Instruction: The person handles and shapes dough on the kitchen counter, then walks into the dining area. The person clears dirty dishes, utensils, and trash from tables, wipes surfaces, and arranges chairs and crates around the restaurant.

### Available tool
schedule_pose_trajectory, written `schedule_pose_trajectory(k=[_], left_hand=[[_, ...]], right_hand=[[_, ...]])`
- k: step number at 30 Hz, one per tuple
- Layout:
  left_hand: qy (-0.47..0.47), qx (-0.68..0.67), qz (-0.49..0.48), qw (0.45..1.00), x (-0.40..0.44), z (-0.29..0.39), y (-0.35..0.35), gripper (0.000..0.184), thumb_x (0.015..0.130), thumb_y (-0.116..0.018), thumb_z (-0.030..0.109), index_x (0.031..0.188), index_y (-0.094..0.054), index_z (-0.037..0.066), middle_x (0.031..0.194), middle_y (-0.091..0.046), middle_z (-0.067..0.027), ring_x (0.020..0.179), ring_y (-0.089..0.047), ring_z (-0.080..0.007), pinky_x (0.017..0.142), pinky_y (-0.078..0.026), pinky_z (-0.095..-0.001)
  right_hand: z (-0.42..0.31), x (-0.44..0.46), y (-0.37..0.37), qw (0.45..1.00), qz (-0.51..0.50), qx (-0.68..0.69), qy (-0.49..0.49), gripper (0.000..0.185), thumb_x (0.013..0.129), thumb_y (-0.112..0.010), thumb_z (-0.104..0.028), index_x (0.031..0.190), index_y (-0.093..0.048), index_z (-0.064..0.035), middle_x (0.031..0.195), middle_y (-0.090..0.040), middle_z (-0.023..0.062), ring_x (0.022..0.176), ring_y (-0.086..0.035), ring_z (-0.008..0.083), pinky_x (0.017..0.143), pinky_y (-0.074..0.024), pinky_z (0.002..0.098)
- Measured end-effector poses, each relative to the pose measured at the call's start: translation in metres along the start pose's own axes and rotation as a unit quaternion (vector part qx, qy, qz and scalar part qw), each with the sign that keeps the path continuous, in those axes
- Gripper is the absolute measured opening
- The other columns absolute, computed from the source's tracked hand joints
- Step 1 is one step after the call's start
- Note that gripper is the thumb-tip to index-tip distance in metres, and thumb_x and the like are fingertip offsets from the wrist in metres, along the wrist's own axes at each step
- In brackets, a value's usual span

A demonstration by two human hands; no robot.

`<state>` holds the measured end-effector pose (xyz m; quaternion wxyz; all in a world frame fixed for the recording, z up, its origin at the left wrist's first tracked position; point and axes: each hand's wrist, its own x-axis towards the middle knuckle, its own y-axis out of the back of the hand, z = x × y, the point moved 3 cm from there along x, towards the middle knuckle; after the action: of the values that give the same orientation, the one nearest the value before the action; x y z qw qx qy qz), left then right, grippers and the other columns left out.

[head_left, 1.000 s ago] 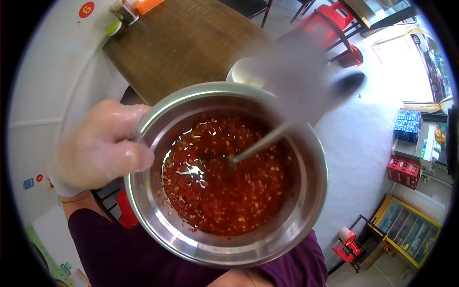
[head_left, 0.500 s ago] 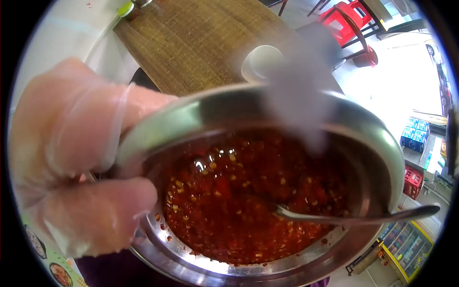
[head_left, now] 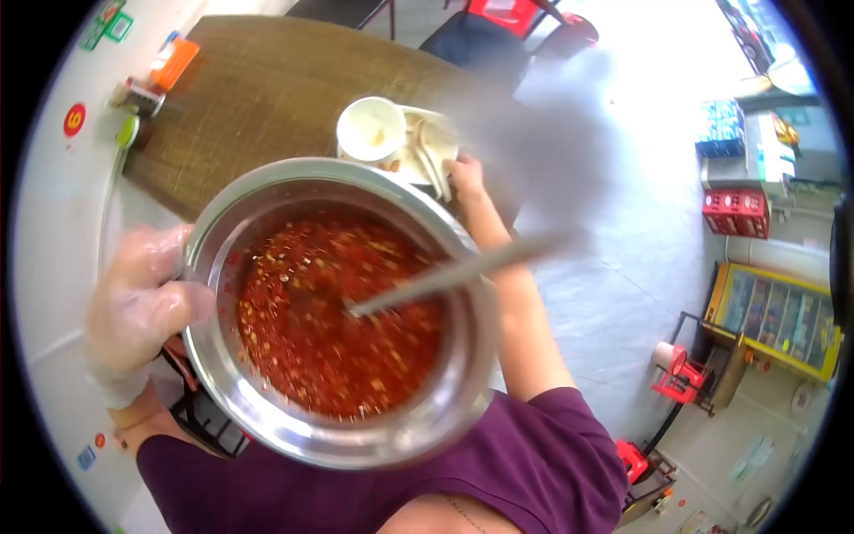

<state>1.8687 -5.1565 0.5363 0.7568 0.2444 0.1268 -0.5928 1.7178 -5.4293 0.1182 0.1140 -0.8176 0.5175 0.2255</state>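
My left hand [head_left: 147, 298], in a clear plastic glove, grips the left rim of a round stainless steel bowl [head_left: 218, 378]. Chopped red chili sauce [head_left: 342, 347] with seeds fills much of this bowl. A metal spoon [head_left: 418, 287] stands tilted in the sauce, its handle reaching over the right rim. Beyond the bowl, my right hand [head_left: 466, 176] closes on the right edge of a pale tray [head_left: 447, 133]. On the tray are a white bowl [head_left: 370, 129] with food residue and a white spoon [head_left: 431, 162]. The steel bowl hides part of the tray.
The tray is at the near side of a brown wooden table [head_left: 267, 89]. An orange box [head_left: 174, 62] and a green-lidded jar [head_left: 129, 132] stand by the wall. A red crate [head_left: 737, 214] and yellow-framed display case [head_left: 778, 316] are at right. A grey blur covers the upper right.
The steel bowl has moved down and away from the camera, still in my left hand. My right hand now shows at the tray. The view has shifted, revealing more table and floor.
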Motion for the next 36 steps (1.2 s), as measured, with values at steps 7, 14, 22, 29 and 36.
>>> schedule_pose_trajectory(k=[7,14,22,29,36], left_hand=[[0.052,-0.045,0.120,0.990,0.030,-0.079,0.009,0.037,0.073,-0.051,0.020,0.102,-0.054,-0.002,0.087,-0.058,-0.0037,0.077,-0.052,-0.0098,0.072,-0.041,-0.0221],[0.013,-0.094,0.198,0.976,0.060,-0.206,-0.016,0.018,0.075,-0.045,0.006,0.089,-0.055,0.002,0.075,-0.057,-0.0009,0.062,-0.052,-0.0087,0.057,-0.042,-0.0214],[0.117,-0.254,0.343,0.897,0.102,-0.340,-0.156,0.028,0.072,-0.043,0.009,0.097,-0.051,0.000,0.086,-0.058,-0.0103,0.067,-0.059,-0.0192,0.047,-0.050,-0.0291],[0.068,-0.374,0.415,0.827,0.132,-0.375,-0.244,0.024,0.068,-0.046,0.015,0.088,-0.055,0.005,0.083,-0.058,-0.0067,0.070,-0.056,-0.0183,0.059,-0.048,-0.0277],[0.045,-0.517,0.546,0.658,0.136,-0.359,-0.317,0.048,0.083,-0.044,0.041,0.113,-0.045,0.003,0.097,-0.055,-0.0094,0.091,-0.053,-0.0199,0.081,-0.040,-0.0303]], right_hand=[[0.021,0.018,-0.001,0.999,0.011,0.029,-0.017,0.025,0.063,-0.053,0.001,0.086,-0.061,0.0042,0.075,-0.061,0.0110,0.065,-0.057,0.0192,0.060,-0.0461,0.0308],[0.012,-0.018,0.032,0.997,0.002,0.079,-0.006,0.016,0.078,-0.057,-0.015,0.087,-0.056,-0.0025,0.064,-0.054,0.0049,0.049,-0.049,0.0120,0.043,-0.0422,0.0245],[0.117,-0.116,0.276,0.980,0.183,0.072,-0.019,0.022,0.076,-0.054,-0.014,0.095,-0.054,-0.0019,0.067,-0.054,0.0057,0.050,-0.051,0.0119,0.043,-0.0432,0.0249],[0.266,-0.230,0.538,0.946,0.296,-0.053,-0.122,0.013,0.075,-0.048,-0.009,0.086,-0.051,-0.0025,0.062,-0.050,0.0059,0.047,-0.051,0.0156,0.036,-0.0387,0.0270],[0.390,-0.389,0.717,0.860,0.212,-0.276,-0.374,0.018,0.077,-0.047,-0.015,0.075,-0.055,0.0017,0.061,-0.056,0.0165,0.054,-0.059,0.0287,0.045,-0.0487,0.0417]])
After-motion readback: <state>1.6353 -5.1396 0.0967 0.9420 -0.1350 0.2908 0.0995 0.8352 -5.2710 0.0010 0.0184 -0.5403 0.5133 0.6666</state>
